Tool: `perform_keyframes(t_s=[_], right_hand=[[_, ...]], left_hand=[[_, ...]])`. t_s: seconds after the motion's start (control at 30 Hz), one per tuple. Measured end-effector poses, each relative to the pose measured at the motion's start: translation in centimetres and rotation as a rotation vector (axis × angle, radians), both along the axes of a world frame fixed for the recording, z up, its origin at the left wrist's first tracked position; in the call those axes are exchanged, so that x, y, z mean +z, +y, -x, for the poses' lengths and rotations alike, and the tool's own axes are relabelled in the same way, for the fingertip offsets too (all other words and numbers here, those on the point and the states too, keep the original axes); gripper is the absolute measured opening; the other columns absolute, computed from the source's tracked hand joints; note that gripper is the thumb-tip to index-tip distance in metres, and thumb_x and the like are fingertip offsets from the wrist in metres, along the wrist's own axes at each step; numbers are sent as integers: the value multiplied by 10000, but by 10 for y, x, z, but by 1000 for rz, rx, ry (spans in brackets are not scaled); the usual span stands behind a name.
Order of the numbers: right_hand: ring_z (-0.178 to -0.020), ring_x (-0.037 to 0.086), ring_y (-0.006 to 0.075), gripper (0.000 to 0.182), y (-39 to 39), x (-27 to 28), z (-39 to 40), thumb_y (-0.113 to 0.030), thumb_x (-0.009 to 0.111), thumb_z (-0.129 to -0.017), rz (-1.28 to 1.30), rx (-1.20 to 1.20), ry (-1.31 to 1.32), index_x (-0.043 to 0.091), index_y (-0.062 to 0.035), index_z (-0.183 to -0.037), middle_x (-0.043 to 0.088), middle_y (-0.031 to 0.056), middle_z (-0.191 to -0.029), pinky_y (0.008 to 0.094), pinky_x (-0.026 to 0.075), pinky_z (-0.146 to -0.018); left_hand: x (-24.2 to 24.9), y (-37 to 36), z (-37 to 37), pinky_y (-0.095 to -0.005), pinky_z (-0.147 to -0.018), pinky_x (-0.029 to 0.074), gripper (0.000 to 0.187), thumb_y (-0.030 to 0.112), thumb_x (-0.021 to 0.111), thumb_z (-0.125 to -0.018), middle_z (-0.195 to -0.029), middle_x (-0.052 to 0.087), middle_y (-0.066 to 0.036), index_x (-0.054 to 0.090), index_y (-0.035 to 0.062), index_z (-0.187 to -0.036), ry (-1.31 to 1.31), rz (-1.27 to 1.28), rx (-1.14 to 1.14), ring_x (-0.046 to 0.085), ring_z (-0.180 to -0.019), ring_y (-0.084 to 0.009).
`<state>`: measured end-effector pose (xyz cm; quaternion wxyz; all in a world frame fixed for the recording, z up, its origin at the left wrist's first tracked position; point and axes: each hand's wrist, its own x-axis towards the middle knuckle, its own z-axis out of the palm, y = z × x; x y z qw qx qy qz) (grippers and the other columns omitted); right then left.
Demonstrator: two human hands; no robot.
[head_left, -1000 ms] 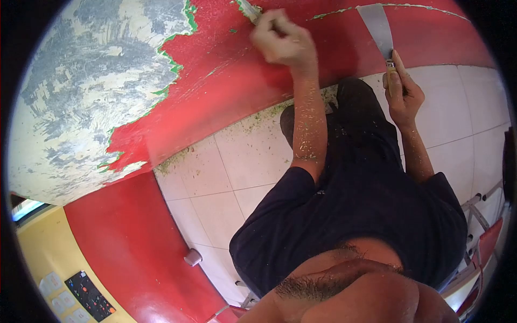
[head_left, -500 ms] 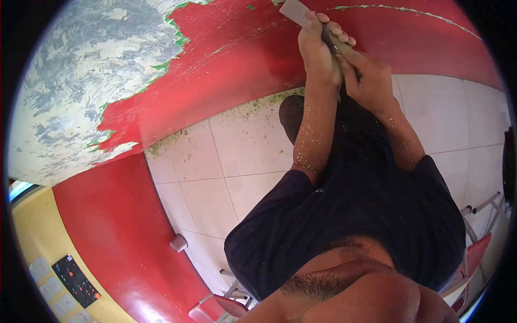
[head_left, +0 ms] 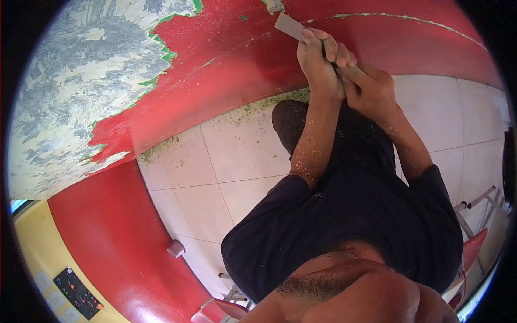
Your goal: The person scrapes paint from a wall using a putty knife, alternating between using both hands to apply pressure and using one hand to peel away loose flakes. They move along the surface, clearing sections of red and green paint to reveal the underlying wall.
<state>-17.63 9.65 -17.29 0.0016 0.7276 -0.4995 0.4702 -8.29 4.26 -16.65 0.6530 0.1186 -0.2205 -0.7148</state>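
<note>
My left hand (head_left: 318, 64) is wrapped round a flat pale scraper blade (head_left: 289, 27), which sticks out past the fingertips toward the red painted wall (head_left: 237, 70). My right hand (head_left: 371, 89) is closed beside it, against the left hand and on the tool's lower end; the handle is mostly hidden by the fingers. The blade's tip is by a small stripped spot (head_left: 273, 5) on the wall; whether it touches cannot be seen. Fine flakes stick to both forearms. On the left, a large stripped grey-white patch (head_left: 91, 70) has a ragged green edge.
Paint flakes (head_left: 258, 107) lie along the wall's foot on the tiled floor (head_left: 242, 151). A small cup-like object (head_left: 176, 248) is by the lower-left red wall. A black panel (head_left: 78, 292) is on the yellow surface. Red folding chairs (head_left: 474, 247) stand at lower right.
The blade has moved slightly down and left in view, and both hands have shifted lower. The stripped patch has shifted left with the view. Both hands still hold the tool.
</note>
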Motion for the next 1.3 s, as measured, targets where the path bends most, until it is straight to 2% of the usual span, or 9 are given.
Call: perform_keyframes(t_s=[0.13, 0.3, 0.4, 0.5, 0.7, 0.73, 0.97, 1.17, 1.3], right_hand=[[-556, 581, 253, 296, 0, 16, -3, -80, 670, -750, -53, -30, 56, 701, -156, -1034, 555, 72, -658, 364, 497, -497], [-558, 571, 246, 303, -3, 18, -2, -81, 678, -745, -69, -51, 46, 700, -153, -1038, 557, 67, -672, 362, 491, -498], [-538, 559, 230, 286, -11, 14, 7, -82, 686, -736, -4, 19, 46, 701, -150, -1013, 550, 54, -669, 351, 477, -481], [-534, 551, 212, 275, -6, 25, 14, -71, 690, -714, 78, -26, 140, 701, -154, -976, 542, 41, -667, 336, 461, -468], [-536, 538, 188, 301, -9, 34, 8, -42, 671, -673, 75, -42, 193, 695, -132, -959, 518, 35, -671, 323, 441, -451], [-534, 536, 187, 301, -7, 34, 8, -41, 671, -669, 92, -55, 192, 693, -125, -958, 516, 34, -672, 322, 439, -448], [-536, 535, 189, 316, -9, 30, -1, -40, 668, -663, 107, -58, 178, 684, -101, -973, 518, 29, -682, 315, 456, -452], [-532, 538, 193, 279, -16, 31, 2, -44, 672, -694, 131, -22, 159, 680, -105, -966, 522, 27, -681, 316, 461, -443], [-533, 541, 196, 266, -15, 32, 7, -64, 686, -696, 134, -3, 194, 677, -119, -956, 523, 28, -679, 324, 465, -439]], left_hand=[[16, -5, -2, -315, -456, 446, 352, 450, 394, -1002, -600, 356, -1, 443, 108, -937, 39, -97, -13, 418, -465, -124], [10, -12, 2, -319, -438, 447, 364, 457, 394, -999, -580, 350, 2, 450, 109, -908, 112, -35, -48, 412, -446, -123], [9, -14, 6, -313, -426, 440, 367, 456, 394, -1000, -564, 346, 4, 453, 110, -894, 110, -28, -11, 407, -430, -123], [20, -10, 11, -310, -409, 434, 358, 448, 390, -1003, -554, 343, 3, 453, 112, -896, 95, 123, -45, 410, -415, -124], [25, -21, 7, -310, -384, 432, 355, 443, 379, -1006, -540, 337, -2, 446, 116, -886, 128, 148, -99, 401, -385, -122], [22, -22, 5, -305, -372, 422, 356, 445, 375, -1007, -535, 336, -1, 447, 117, -888, 198, 164, -141, 384, -369, -118], [15, -27, 0, -314, -369, 426, 368, 450, 371, -1007, -526, 334, 2, 448, 111, -887, 111, 139, -146, 377, -365, -117], [18, -28, 6, -313, -374, 430, 360, 450, 393, -1002, -533, 326, 8, 445, 112, -892, 8, 116, -60, 384, -381, -115], [8, -24, 7, -306, -382, 430, 341, 447, 392, -1003, -543, 320, 11, 440, 126, -897, 72, 147, -87, 380, -387, -113]])
